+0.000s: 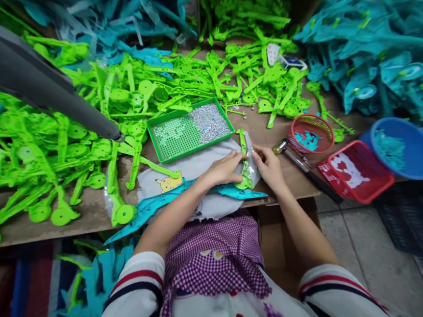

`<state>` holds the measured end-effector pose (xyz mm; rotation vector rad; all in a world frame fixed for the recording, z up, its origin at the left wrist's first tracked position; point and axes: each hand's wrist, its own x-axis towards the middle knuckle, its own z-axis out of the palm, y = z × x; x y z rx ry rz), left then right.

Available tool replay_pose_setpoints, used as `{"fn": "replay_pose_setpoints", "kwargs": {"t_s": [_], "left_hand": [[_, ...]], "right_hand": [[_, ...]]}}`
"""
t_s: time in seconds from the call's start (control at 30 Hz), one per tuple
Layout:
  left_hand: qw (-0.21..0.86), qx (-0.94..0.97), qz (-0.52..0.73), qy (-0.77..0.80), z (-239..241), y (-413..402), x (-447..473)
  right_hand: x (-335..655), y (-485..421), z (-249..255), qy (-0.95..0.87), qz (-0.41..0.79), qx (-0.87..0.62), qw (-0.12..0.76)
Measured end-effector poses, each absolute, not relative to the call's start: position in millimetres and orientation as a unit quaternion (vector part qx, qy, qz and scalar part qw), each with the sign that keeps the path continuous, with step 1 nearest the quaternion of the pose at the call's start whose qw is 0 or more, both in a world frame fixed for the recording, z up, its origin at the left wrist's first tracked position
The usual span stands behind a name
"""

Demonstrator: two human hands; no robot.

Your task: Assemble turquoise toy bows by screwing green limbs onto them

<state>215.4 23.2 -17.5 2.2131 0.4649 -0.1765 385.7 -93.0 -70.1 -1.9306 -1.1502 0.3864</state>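
Observation:
My left hand [227,169] is closed around a bright green plastic part [245,175], which stands lengthwise in front of me. Fingers of my right hand [268,165] pinch the side of a translucent, whitish plastic piece [251,160] lying along the green part. A long teal plastic piece [151,207] crosses the table edge under my left forearm. Beneath both lies a pale grey cloth [197,164] with a yellow cartoon print. Just beyond my hands, a green perforated tray [178,137] holds many small silver metal pieces [212,121], possibly screws.
Heaps of green parts [35,164] cover the left and back; teal parts [378,40] pile up at right. A grey tapered tool [43,81] slants in from upper left. Right of me are a hammer [305,167], round red basket [320,122], square red basket [379,179] and blue bowl [419,153].

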Motion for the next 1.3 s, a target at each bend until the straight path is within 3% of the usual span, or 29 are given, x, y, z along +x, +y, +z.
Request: {"fn": "replay_pose_setpoints", "kwargs": {"t_s": [0.33,0.7,1.0,1.17,1.3], "left_hand": [[0.421,0.893,-0.037,0.152,-29.7,26.2,216.1],[0.408,0.897,-0.065,0.157,-25.0,25.1,216.4],[0.418,0.893,-0.061,0.156,-23.6,25.2,214.8],[0.417,0.896,-0.056,0.140,-28.5,26.9,215.8],[0.416,0.896,-0.051,0.144,-28.8,25.6,215.1]], "right_hand": [[401.6,-71.6,-69.0,-0.439,0.174,-0.773,0.424],[411.0,-42.4,-60.4,-0.494,0.154,-0.790,0.329],[436.1,-12.1,-38.3,-0.435,0.360,-0.785,0.256],[440.0,2.8,-24.9,-0.423,0.411,-0.796,0.138],[435.0,1.4,-24.5,-0.424,0.377,-0.813,0.131]]}}
